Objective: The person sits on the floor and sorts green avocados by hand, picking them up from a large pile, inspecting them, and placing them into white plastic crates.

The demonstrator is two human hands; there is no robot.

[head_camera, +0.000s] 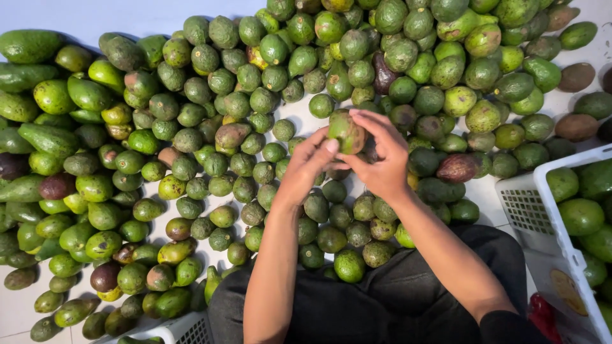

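Observation:
I hold one green avocado with a reddish-brown patch (346,132) up over the pile, gripped between both hands. My left hand (307,165) touches its lower left side with thumb and fingertips. My right hand (381,156) wraps around its right side, fingers curled over the top. Below and around the hands lie many loose avocados (223,127) spread on a white floor (19,306).
A white plastic crate (535,210) with green avocados stands at the right. Another white crate's rim (182,328) shows at the bottom left. Long green avocados (48,137) lie at the far left; a few dark purple ones (456,167) are mixed in. My dark-trousered lap (382,299) is below.

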